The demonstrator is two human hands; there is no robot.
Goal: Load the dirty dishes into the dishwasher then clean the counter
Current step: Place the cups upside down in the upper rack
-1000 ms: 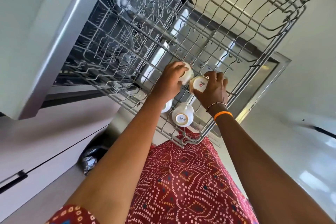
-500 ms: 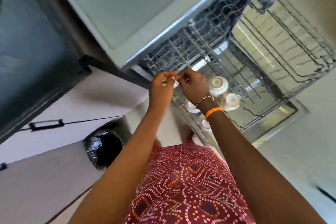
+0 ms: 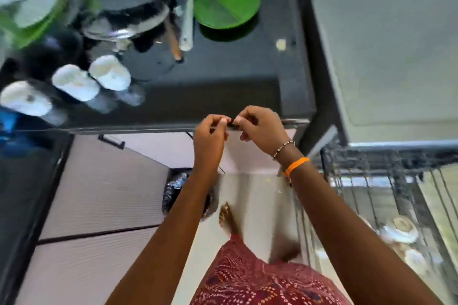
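Both hands have left the rack [image 3: 386, 181], where blurred cups [image 3: 402, 229] sit, and the left hand [image 3: 210, 131] and right hand [image 3: 260, 129] pinch something tiny and unclear together over the worktop [image 3: 223, 77] edge.

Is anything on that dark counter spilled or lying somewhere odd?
One thing: a small pale crumb or smear lies alone on the black counter, right of the green plate. Otherwise the blurred white cups and the ladle just look like dishes waiting.
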